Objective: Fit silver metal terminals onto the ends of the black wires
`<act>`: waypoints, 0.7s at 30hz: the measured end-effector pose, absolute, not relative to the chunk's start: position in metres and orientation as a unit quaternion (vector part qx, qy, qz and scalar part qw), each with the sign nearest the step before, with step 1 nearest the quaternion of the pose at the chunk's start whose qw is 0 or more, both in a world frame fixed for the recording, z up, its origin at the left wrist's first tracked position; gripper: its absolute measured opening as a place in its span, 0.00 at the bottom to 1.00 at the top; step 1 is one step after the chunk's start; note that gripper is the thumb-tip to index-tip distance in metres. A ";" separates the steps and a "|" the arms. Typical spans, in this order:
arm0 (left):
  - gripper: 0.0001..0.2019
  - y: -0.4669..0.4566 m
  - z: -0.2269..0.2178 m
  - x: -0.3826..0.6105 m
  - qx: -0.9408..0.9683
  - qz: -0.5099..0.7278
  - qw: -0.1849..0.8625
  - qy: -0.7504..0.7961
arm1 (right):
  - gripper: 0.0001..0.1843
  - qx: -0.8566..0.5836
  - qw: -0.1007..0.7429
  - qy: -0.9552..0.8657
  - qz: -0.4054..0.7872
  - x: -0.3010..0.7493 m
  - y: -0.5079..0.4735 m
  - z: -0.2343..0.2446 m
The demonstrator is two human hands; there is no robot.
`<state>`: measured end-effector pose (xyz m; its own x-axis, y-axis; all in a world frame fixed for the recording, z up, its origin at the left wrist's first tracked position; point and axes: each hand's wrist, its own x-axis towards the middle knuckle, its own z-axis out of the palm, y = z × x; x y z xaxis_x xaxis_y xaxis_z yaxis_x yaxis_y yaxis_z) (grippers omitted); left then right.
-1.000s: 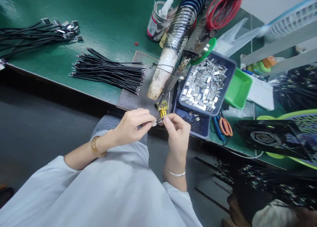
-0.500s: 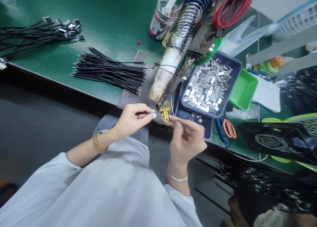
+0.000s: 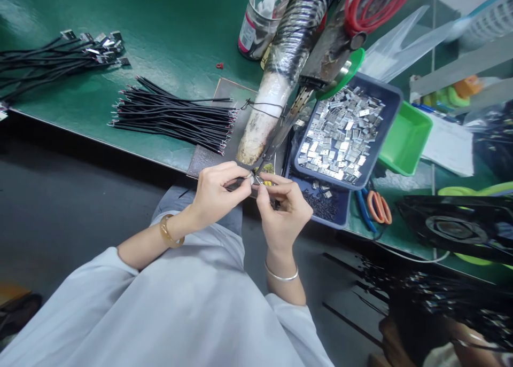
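My left hand (image 3: 218, 190) is closed in a pinch on a thin black cable (image 3: 236, 184), mostly hidden by the fingers. My right hand (image 3: 284, 209) pinches beside it, thumb and forefinger almost meeting the left fingertips. A small shiny bit shows between the two hands; its kind is unclear. Directly above the fingertips is the tip of a soldering iron (image 3: 276, 140), slanting down from the upper right. The yellow holder (image 3: 267, 182) is mostly covered by my right fingers. A bundle of cut black cables (image 3: 172, 116) lies to the left on the bench.
A taped hose (image 3: 260, 110) ends close above my hands. At the right stand a blue tray of metal connectors (image 3: 396, 108), a green tray (image 3: 406, 142) and orange-handled scissors (image 3: 379, 207). Cables with connectors (image 3: 92, 49) lie at the far left. A jar (image 3: 256, 30) stands behind.
My right hand has moved left and slightly up, closing in on the left fingertips and covering much of the yellow holder. My left hand stays at nearly the same place. The view has shifted slightly.
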<state>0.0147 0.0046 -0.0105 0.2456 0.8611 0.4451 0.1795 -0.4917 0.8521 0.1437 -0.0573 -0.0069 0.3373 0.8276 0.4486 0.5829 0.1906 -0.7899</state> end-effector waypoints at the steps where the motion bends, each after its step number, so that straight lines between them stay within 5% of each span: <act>1: 0.09 0.005 -0.010 0.015 0.714 0.494 0.336 0.365 | 0.06 -0.626 0.527 -0.564 0.114 0.144 -0.056 -0.006; 21: 0.08 0.003 -0.009 0.010 0.739 0.481 0.304 0.360 | 0.07 -0.601 0.524 -0.594 0.104 0.144 -0.055 -0.006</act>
<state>0.0103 0.0031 -0.0089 0.2775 0.8254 0.4916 0.2397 -0.5550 0.7966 0.1440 -0.0553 -0.0059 0.2732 0.8231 0.4979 0.6057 0.2550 -0.7537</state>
